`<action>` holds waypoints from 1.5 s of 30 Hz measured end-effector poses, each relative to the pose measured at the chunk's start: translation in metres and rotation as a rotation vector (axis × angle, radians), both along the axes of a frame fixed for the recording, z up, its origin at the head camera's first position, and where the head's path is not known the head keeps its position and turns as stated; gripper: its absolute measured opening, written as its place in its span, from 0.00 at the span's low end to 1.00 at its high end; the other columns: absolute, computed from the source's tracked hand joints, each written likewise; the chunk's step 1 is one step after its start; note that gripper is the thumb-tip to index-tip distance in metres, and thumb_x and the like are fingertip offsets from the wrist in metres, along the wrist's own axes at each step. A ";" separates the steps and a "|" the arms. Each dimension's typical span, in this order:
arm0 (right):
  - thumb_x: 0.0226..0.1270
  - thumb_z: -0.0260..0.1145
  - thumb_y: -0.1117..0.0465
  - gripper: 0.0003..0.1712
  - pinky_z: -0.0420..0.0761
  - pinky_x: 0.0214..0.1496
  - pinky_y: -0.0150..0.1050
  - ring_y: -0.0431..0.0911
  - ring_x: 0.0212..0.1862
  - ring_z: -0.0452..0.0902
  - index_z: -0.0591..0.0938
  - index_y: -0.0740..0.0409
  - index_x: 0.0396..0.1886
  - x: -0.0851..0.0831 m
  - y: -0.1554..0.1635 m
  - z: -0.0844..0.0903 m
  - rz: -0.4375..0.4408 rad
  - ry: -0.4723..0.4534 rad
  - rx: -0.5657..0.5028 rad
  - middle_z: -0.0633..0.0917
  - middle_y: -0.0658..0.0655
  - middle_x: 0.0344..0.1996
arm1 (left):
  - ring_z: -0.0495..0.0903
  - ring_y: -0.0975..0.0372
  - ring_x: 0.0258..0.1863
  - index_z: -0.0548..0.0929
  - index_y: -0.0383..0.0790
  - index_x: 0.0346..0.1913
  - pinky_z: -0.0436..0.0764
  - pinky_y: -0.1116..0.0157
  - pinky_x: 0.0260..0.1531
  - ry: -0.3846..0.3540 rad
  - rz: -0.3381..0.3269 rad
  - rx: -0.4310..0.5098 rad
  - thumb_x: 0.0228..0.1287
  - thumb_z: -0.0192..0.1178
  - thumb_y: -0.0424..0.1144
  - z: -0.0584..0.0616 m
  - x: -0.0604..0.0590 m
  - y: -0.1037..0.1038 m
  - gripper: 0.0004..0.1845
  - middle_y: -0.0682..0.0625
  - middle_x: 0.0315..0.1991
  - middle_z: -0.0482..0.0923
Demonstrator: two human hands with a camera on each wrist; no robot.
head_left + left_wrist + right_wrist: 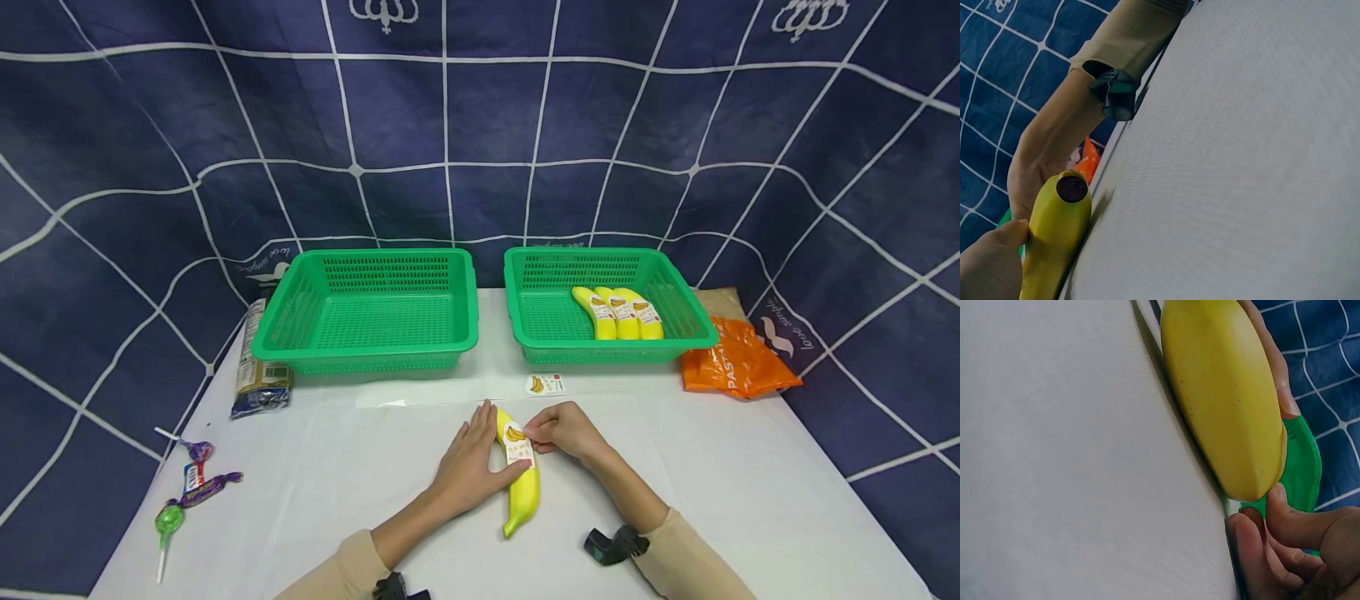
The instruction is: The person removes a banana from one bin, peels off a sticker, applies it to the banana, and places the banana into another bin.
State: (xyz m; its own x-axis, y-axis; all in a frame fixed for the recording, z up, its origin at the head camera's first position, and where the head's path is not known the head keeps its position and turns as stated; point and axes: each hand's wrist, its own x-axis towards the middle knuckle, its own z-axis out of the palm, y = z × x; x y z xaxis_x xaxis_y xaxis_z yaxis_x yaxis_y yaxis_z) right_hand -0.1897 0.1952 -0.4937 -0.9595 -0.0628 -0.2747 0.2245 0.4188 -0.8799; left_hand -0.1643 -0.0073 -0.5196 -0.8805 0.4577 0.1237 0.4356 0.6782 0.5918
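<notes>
A yellow banana lies on the white table with a printed label on its upper side. My left hand lies along its left side, fingers straight near the far end. The left thumb presses on the label's lower part. At the label's upper right edge, my right hand has its fingers curled, thumb and forefinger pinching the edge. In the right wrist view, the right thumb meets the label's rim at the banana's end. Beyond the hands, another banana label lies on a pale backing strip.
Behind stand two green baskets: the left basket is bare inside; the right basket holds three labelled bananas. A dark packet lies left, an orange pasta bag right. Lollipops and wrapped candies lie near the left edge.
</notes>
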 end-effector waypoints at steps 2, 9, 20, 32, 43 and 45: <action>0.59 0.71 0.67 0.10 0.87 0.32 0.36 0.40 0.26 0.84 0.86 0.71 0.36 0.000 0.001 0.002 0.019 -0.010 0.000 0.89 0.60 0.28 | 0.46 0.55 0.79 0.51 0.35 0.77 0.55 0.49 0.76 0.000 -0.001 0.003 0.60 0.49 0.74 -0.001 0.000 0.000 0.55 0.44 0.79 0.46; 0.59 0.70 0.69 0.11 0.88 0.33 0.38 0.42 0.27 0.85 0.85 0.73 0.40 0.000 0.006 0.003 0.093 -0.021 -0.008 0.89 0.62 0.28 | 0.45 0.55 0.79 0.50 0.36 0.77 0.54 0.50 0.76 0.000 -0.005 -0.003 0.59 0.50 0.74 -0.002 -0.002 0.000 0.56 0.45 0.79 0.46; 0.59 0.71 0.69 0.12 0.88 0.33 0.38 0.41 0.27 0.85 0.85 0.74 0.40 0.001 0.005 0.001 0.108 -0.015 -0.038 0.89 0.62 0.28 | 0.44 0.56 0.79 0.50 0.36 0.77 0.54 0.50 0.76 -0.056 -0.068 0.004 0.62 0.48 0.72 0.002 -0.012 -0.005 0.53 0.45 0.79 0.43; 0.58 0.71 0.69 0.13 0.88 0.33 0.38 0.40 0.27 0.85 0.84 0.74 0.40 0.002 0.007 -0.002 0.118 0.005 -0.057 0.89 0.62 0.28 | 0.48 0.52 0.78 0.52 0.33 0.76 0.55 0.49 0.75 -0.028 -0.119 0.007 0.69 0.48 0.65 0.002 -0.017 -0.009 0.47 0.42 0.78 0.46; 0.58 0.71 0.69 0.12 0.88 0.33 0.37 0.40 0.27 0.85 0.85 0.74 0.40 0.002 0.006 -0.002 0.109 -0.010 -0.048 0.89 0.61 0.28 | 0.48 0.52 0.78 0.52 0.32 0.76 0.56 0.48 0.75 -0.002 -0.118 -0.009 0.68 0.50 0.64 0.002 -0.015 -0.008 0.48 0.41 0.78 0.47; 0.58 0.71 0.69 0.12 0.88 0.33 0.37 0.40 0.26 0.85 0.85 0.74 0.40 0.001 0.006 -0.002 0.111 -0.010 -0.047 0.89 0.60 0.28 | 0.48 0.52 0.78 0.52 0.32 0.76 0.55 0.48 0.75 0.007 -0.115 -0.024 0.67 0.50 0.65 0.001 -0.015 -0.009 0.48 0.41 0.78 0.46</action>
